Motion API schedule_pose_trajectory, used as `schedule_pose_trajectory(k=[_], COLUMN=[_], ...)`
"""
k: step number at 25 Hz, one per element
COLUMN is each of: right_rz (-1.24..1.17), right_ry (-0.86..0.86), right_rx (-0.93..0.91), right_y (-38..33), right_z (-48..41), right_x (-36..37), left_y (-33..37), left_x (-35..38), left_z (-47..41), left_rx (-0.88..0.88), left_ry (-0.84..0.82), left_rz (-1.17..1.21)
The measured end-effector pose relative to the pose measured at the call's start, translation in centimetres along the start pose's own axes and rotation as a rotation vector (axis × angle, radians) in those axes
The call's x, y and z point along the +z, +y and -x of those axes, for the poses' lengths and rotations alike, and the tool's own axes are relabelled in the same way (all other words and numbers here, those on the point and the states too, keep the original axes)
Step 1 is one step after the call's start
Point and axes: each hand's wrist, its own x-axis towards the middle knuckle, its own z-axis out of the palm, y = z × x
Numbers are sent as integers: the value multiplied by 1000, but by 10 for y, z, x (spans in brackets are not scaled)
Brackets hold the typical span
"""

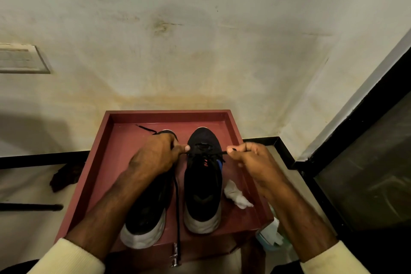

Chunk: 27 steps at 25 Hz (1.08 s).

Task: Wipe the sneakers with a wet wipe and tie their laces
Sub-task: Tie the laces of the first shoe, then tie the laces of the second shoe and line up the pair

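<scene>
Two black sneakers with white soles stand side by side on a red tray-topped stand (111,140), toes pointing away from me. Over the right sneaker (203,187), my left hand (155,155) pinches one end of its black lace beside the eyelets, and my right hand (249,158) pinches the other end, the lace stretched taut between them. The left sneaker (144,211) lies partly under my left forearm; its loose lace (177,207) trails down between the shoes and over the front edge. A crumpled white wet wipe (235,196) lies on the tray right of the right sneaker.
A pack of wipes (270,234) sits low at the right beside the stand. A dark cloth-like object (64,176) lies on the floor to the left. The wall stands close behind the stand, and a black-framed panel (367,173) closes off the right side.
</scene>
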Motion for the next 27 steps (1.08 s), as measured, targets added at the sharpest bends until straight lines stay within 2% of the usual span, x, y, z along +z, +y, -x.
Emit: schedule_pose_trajectory(k=[3,7,10,13,16,18,19,23,25,27], right_rz=[71,91,135,21,-38,94,182,626,848,882], right_ry=[0,6,-4,-95,40,152,144,-150,-191,-172], right_rx=[67,86,45,-7,-40,-140,-186,-191,-201,-196], right_y=[9,12,13,8,-3,-10,-11,-5,1,0], right_z=[0,-1,-1,5,4,5,8,25,25,23], right_x=[-4,-7,-9,-15,-22,-21,-18,10,24,30], left_y=[5,3,-2,-18,-36,-48,-51,-62,-66,-71], left_x=[1,6,8,-10,-39,-51,-53,-55,-57,-55], left_z=[4,3,3,4,8,13,17,29,34,38], left_rx=[-44,-35,38,119,75,60,53,-21,-28,-10], left_ry=[-75,-41,-53,-7,151,178,171,66,-3,-64], left_rz=[-159,-275,-207,-36,-7,-68,-114,-156,-126,-81])
